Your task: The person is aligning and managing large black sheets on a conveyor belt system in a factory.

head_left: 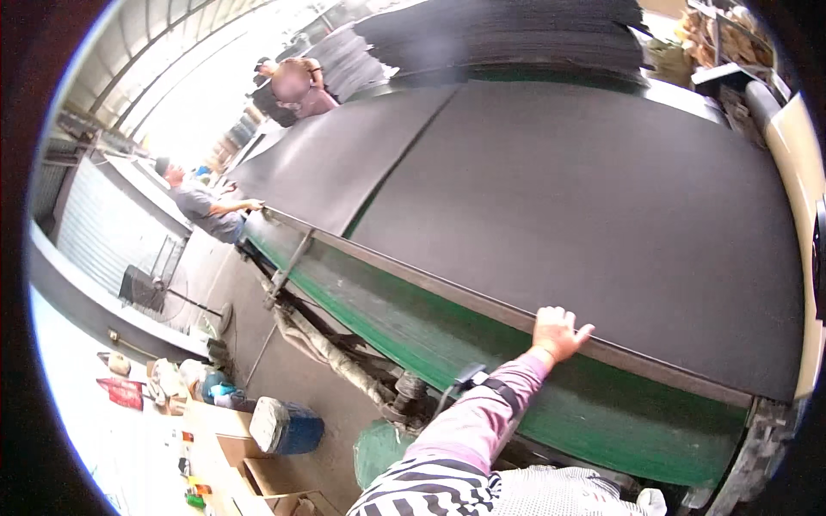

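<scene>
My left hand (559, 334) lies over the long metal rail (632, 359) along the near side of a machine table. Its fingers curl over the rail beside the edge of a wide dark grey sheet (594, 198), and the thumb sticks out to the right. A pink sleeve and a black wrist strap (502, 393) show on that arm. Below the rail hangs a green belt (482, 361). A second dark sheet (344, 150) lies to the left, split from the first by a narrow gap. My right hand is out of view.
A co-worker (202, 202) stands at the rail's far left end, another person (297, 86) behind the table. Dark sheets are stacked (508, 39) at the back. A pale roller (796, 146) stands right. A floor fan (146, 288), blue container (288, 426) and pipes (331, 353) are left.
</scene>
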{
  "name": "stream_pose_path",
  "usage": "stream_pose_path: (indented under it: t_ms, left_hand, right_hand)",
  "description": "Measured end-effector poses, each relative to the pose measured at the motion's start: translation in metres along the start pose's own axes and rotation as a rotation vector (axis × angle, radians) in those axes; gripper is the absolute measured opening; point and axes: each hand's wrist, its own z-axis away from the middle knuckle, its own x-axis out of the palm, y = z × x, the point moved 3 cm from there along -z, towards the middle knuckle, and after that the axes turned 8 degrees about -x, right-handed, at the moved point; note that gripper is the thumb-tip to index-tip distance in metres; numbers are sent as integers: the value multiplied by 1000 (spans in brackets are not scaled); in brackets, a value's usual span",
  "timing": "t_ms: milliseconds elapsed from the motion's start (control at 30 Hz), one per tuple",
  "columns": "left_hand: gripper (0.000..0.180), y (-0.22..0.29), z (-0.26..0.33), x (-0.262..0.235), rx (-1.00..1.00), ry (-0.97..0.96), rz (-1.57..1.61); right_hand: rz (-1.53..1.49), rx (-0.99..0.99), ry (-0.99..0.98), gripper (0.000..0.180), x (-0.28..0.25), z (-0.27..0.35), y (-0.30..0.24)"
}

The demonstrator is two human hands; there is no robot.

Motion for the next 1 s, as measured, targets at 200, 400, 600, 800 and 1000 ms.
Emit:
stream_pose_path:
  t_ms: [200,400,600,800,1000]
  left_hand:
    - [60,55,7,16,67,-349,139]
    - [59,-64,-18,-18,-196,-323,-287]
    - [53,-43,-2,-3,28,-235,-86]
    - [54,54,6,26,118,-196,17]
    - [26,114,16,25,186,-283,371]
  right_hand:
    - [116,-46,-47,31,21,-35,-92]
    - [214,-175,-5,31,-6,-46,-88]
    - [185,-49,79,33,-28,-37,-36]
    - [450,-275,231,30,-57,-27,3]
    - [486,-401,324,36,-25,-94,-29]
